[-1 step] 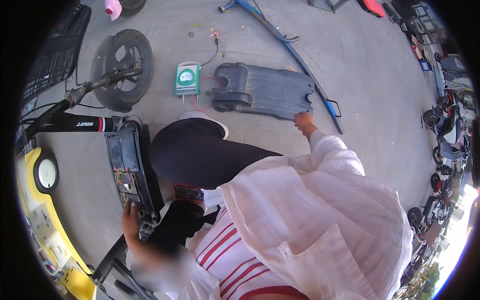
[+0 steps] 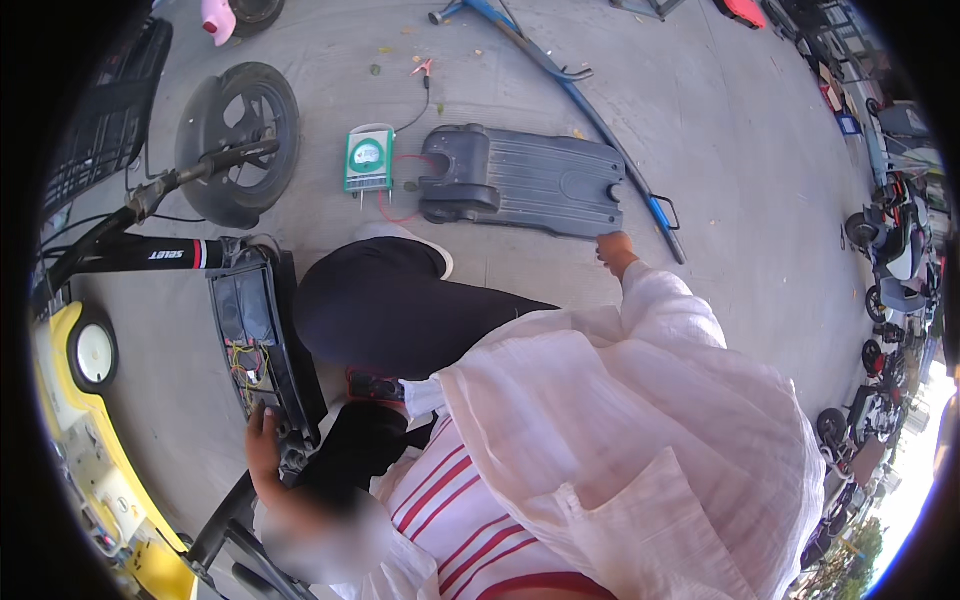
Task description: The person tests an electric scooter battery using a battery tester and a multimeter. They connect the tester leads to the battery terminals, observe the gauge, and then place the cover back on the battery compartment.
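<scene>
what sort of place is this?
Probably an outdoor scooter repair spot: a scooter's opened deck with exposed wires, a green-framed meter on the ground, and parked two-wheelers along the right.

1. A grey, concrete-looking floor spreads wide and pale, with small leaves scattered toward the top
2. Along the right rim, parked scooters crowd together in a long row, bent by the lens
3. Strong white daylight glares at the lower right, beside some green foliage
4. At the far left stands a yellow-and-white vehicle body, its details blurred near the rim
</scene>
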Action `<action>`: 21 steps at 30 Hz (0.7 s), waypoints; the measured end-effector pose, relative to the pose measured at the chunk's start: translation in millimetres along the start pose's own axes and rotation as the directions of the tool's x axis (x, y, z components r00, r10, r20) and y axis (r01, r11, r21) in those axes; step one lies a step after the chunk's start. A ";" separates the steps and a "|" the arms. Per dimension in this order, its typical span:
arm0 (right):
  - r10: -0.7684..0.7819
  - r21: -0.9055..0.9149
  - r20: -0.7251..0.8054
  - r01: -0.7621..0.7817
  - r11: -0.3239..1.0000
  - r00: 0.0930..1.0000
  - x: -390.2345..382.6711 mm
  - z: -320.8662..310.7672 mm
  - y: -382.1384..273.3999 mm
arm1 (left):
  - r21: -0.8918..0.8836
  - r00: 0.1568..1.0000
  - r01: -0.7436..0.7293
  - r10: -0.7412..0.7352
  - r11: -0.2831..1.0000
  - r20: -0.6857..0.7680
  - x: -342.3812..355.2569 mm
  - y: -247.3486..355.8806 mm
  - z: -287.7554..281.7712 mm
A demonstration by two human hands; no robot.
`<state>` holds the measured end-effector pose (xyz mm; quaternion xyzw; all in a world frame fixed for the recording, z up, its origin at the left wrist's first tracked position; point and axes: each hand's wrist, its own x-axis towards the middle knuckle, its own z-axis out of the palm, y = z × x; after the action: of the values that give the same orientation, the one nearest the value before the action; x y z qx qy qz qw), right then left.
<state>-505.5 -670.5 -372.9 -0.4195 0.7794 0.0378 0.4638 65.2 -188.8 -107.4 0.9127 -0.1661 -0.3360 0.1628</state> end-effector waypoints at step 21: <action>0.153 0.688 0.370 -0.381 0.618 0.916 -2.2 95.0 -49.8 | 0.080 0.991 0.074 -0.082 0.994 0.107 -9.0 6.3 28.0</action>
<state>-405.0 -658.7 -408.6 -0.0599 0.7068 -0.1583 0.6868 38.8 -195.9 -120.0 0.9042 -0.1516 -0.3853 0.1051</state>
